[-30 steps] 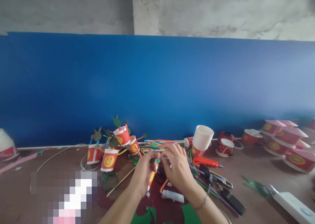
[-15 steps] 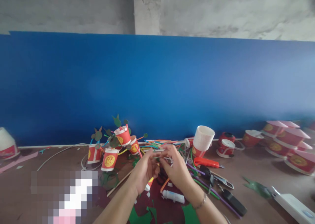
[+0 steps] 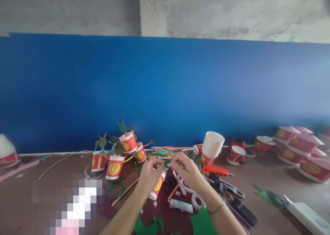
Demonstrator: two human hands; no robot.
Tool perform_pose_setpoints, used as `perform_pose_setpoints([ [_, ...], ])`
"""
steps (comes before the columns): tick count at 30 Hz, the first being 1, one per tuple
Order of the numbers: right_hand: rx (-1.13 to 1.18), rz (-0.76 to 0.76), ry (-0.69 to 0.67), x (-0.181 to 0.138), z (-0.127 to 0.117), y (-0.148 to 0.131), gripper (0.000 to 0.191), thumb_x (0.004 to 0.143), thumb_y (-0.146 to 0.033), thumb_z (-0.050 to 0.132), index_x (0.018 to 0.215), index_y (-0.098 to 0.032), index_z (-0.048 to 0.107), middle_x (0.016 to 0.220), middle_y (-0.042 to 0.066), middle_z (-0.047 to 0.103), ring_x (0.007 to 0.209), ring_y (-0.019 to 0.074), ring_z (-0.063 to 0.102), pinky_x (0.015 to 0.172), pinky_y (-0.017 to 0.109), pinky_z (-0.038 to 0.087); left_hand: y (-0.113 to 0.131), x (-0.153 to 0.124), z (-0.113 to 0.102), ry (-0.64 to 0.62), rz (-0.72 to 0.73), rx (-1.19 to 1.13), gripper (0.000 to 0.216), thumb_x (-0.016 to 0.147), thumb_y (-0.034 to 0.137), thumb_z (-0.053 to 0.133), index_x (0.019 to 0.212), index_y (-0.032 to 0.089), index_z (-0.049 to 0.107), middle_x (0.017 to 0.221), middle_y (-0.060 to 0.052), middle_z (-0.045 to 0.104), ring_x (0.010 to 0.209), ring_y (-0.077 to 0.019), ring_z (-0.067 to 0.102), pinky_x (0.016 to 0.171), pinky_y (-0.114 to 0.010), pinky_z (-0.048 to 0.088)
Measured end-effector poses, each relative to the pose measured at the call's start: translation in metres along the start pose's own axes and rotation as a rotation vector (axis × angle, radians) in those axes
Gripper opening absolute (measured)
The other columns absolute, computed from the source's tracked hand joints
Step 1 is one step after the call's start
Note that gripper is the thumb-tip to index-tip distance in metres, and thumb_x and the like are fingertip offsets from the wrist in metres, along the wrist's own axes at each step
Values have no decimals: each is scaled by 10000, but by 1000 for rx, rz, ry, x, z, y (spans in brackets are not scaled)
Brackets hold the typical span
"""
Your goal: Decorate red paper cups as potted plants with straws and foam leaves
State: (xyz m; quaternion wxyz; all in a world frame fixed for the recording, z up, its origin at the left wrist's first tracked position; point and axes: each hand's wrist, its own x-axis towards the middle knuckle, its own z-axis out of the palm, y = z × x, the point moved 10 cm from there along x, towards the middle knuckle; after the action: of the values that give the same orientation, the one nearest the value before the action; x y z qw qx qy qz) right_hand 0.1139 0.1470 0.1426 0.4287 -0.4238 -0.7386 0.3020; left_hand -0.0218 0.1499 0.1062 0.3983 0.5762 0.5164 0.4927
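Observation:
My left hand (image 3: 151, 176) is closed in a pinch at the edge of a small green paper piece (image 3: 167, 163). Facing it, my right hand (image 3: 187, 169) pinches a small whitish scrap (image 3: 168, 165) against or beside that green paper; whether the two touch I cannot tell. A red and white paper cup (image 3: 158, 185) lies tilted under my left hand, partly covered by it. Below my right hand are a red-capped pen (image 3: 183, 190), a white tape roll (image 3: 198, 201) and a white tube-shaped bottle (image 3: 181, 205).
Decorated paper cups (image 3: 114, 168) with green leaf shapes stand at left. A cup stack (image 3: 212, 147), an orange cutter (image 3: 216, 170), keys with a black fob (image 3: 243, 211) and scissors (image 3: 273, 197) lie to the right. Green paper (image 3: 203, 224) is in front; a blue panel (image 3: 165, 90) rises behind.
My fingers have come together in pinches, with the green piece and whitish scrap now showing between them. My right hand has shifted slightly right, uncovering the pen and tape roll.

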Motion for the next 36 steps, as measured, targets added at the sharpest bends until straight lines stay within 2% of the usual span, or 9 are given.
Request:
perform_pose_setpoints([
  [5, -138, -107, -13, -1, 3, -4, 154, 843, -214, 488, 693, -199, 520, 896, 61, 583, 920, 216, 532, 849, 374, 416, 5, 0, 0, -1, 50, 73, 123, 694, 219, 569, 657, 163, 671, 717, -40, 656, 705, -184, 565, 644, -262, 410],
  [22, -271, -151, 9, -2, 2, -12, 168, 855, -173, 490, 693, -194, 530, 882, 66, 595, 895, 215, 544, 824, 372, 423, 13, -3, 4, -17, 108, 119, 121, 699, 195, 546, 637, 172, 647, 767, -54, 658, 721, -187, 576, 654, -272, 425],
  [27, -350, -165, 54, -4, 2, -12, 104, 802, -122, 538, 741, -187, 592, 901, 64, 622, 904, 214, 561, 824, 359, 424, 12, -2, 5, -16, 129, 172, 130, 720, 183, 522, 653, 175, 633, 802, -50, 663, 763, -185, 591, 685, -271, 436],
  [31, -444, -143, 94, -7, 4, -15, 179, 799, -98, 514, 776, -195, 662, 936, 71, 663, 928, 226, 582, 855, 376, 419, 12, -2, 4, 26, 178, 251, 122, 719, 155, 513, 640, 180, 603, 837, -49, 661, 814, -185, 596, 723, -278, 437],
  [36, -406, -95, 16, -11, 16, -20, 291, 817, -89, 449, 966, -188, 677, 1049, 85, 673, 1011, 232, 585, 900, 371, 430, 21, -4, 0, 76, 273, 313, 138, 745, 155, 495, 632, 186, 566, 823, -41, 624, 830, -187, 579, 770, -305, 438],
])
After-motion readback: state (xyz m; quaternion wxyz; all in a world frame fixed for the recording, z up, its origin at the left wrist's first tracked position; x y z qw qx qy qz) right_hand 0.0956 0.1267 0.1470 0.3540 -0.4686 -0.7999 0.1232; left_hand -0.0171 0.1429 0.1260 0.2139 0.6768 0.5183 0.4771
